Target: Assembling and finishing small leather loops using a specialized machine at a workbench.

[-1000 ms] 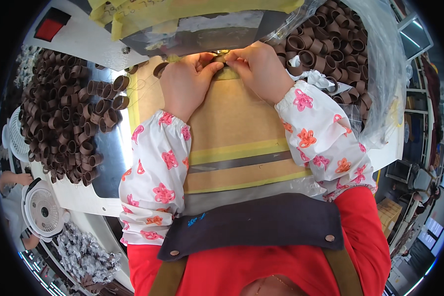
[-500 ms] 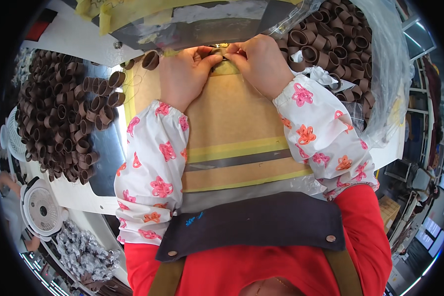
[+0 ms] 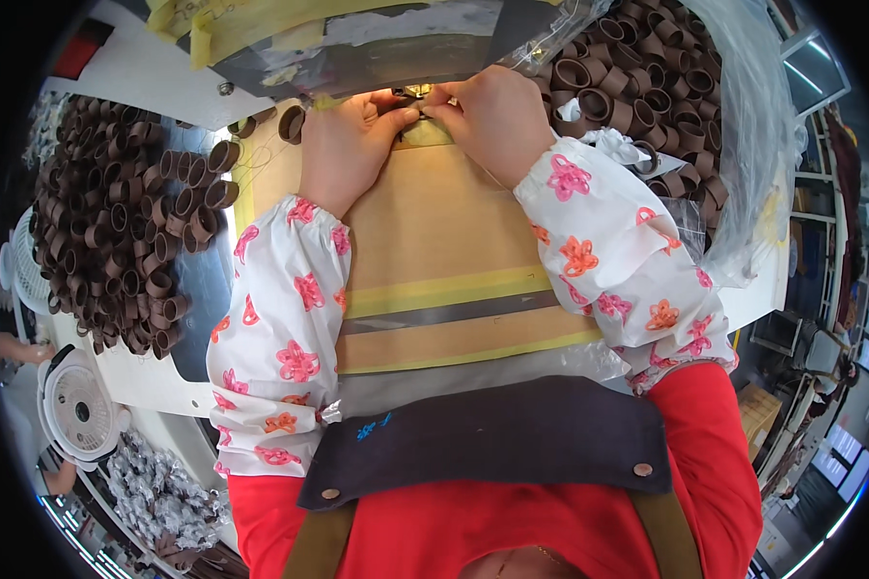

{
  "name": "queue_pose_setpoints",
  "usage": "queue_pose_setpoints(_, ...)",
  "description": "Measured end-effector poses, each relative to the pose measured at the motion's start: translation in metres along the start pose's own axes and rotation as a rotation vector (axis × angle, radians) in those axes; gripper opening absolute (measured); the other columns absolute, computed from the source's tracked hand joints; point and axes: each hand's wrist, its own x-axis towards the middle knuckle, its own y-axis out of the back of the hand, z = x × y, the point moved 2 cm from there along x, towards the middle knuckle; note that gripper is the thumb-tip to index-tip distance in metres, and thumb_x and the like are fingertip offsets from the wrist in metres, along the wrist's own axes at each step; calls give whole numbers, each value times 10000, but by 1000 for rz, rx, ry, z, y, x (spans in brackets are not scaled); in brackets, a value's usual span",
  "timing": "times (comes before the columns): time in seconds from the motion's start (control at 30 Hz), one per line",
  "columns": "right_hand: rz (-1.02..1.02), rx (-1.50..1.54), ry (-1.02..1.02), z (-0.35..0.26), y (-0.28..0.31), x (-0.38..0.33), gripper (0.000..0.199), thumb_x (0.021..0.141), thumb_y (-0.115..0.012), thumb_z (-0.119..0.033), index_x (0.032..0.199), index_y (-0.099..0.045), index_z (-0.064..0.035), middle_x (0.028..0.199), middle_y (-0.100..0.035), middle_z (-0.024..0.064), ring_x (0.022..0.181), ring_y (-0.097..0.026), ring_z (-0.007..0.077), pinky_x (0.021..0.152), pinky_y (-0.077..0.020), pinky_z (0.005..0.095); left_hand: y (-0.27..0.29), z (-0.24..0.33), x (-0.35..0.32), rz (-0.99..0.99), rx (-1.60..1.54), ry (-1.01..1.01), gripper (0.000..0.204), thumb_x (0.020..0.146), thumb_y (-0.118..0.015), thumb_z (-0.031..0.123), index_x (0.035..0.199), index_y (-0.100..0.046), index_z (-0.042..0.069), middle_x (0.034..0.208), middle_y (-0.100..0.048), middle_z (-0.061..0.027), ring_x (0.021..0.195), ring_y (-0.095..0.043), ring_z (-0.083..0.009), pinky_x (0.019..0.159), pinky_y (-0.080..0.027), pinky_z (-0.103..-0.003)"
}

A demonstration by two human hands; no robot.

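Both my hands meet at the far end of the brown board [image 3: 425, 212], close under the lit metal part [image 3: 417, 91] of a machine. The thumb and fingers of my left hand [image 3: 352, 140] are pinched together. Opposite it, my right hand [image 3: 492, 121] pinches too, its fingertips almost touching the left ones. Something small and dark shows between the fingertips, too hidden to name. Left of my left hand lies a single brown ring [image 3: 292, 124], with loose threads by it.
A heap of brown rings [image 3: 116, 222] covers the left side of the table. More brown rings [image 3: 637, 77] lie at the right beside a clear plastic bag [image 3: 758, 145]. The taped machine body [image 3: 357, 58] overhangs my hands. A white fan [image 3: 79, 410] stands at lower left.
The whole view has shifted slightly, so my hands and the board appear a little further left. Both hands keep their pinch in the same place under the machine.
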Motion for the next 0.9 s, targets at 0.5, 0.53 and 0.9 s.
queue_pose_setpoints(0.5,-59,22,-68,5,7,-4,121,718,-616,-181,763,-653,-75,659,-545,109,651,-555,274,596,-438,373,-6,6,1,5,60,-74,262,715,-660,255,812,-642,12,569,-596,-53,484,-553,-147,474,-395,-270)
queue_pose_setpoints(0.53,-42,32,-50,4,6,-5,123,719,-612,-177,769,-640,-68,656,-544,109,650,-555,276,595,-438,374,-5,6,0,-5,104,-66,263,712,-662,258,810,-640,15,557,-586,-50,481,-548,-149,473,-393,-272)
queue_pose_setpoints(0.9,-284,263,83,-4,10,-27,135,701,-613,-98,722,-510,-14,656,-548,112,644,-550,285,569,-422,359,11,7,-23,-300,97,-113,278,657,-720,261,771,-597,39,491,-470,-23,448,-444,-127,448,-346,-273)
